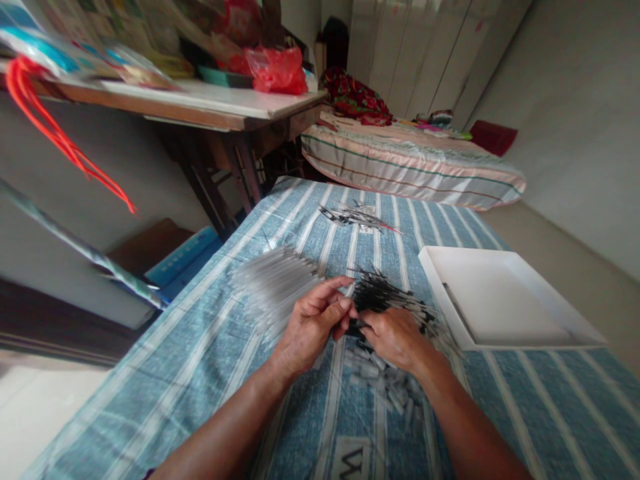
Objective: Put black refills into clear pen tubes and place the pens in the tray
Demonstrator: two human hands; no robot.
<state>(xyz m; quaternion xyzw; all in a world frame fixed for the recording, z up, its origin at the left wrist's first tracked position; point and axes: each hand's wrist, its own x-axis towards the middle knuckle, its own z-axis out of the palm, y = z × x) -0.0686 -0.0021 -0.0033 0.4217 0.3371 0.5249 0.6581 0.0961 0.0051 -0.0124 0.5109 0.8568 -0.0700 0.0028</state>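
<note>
Between the two hands, over a worktop (165,393) covered in blue woven-looking cloth with pale stripes, the fingertips nearly meet. The left hand (313,317) pinches a small pale piece (350,289), shiny and slightly see-through, between thumb and fingers; its exact shape is too blurred to tell. The right hand (393,331) is curled narrow, its fingertips at the near end of a bundle of slim dark rods (383,293); whether it grips one cannot be told. These rods, glossy black with pale sections, fan out just beyond the right hand.

Left of the left hand lies a broad, neat heap of frosted, translucent tubes (275,287), thin, straight and smooth. Below the right hand, short grey translucent cylinders (393,383) are scattered loosely. Farther beyond both hands sits a small tangle of thin dark and pale strips (353,215), one tip red.

To the right of the right hand rests a shallow white tray (520,303), smooth and matte with straight raised walls; a slim dark stick (456,307) lies along its near-left inner side.
</note>
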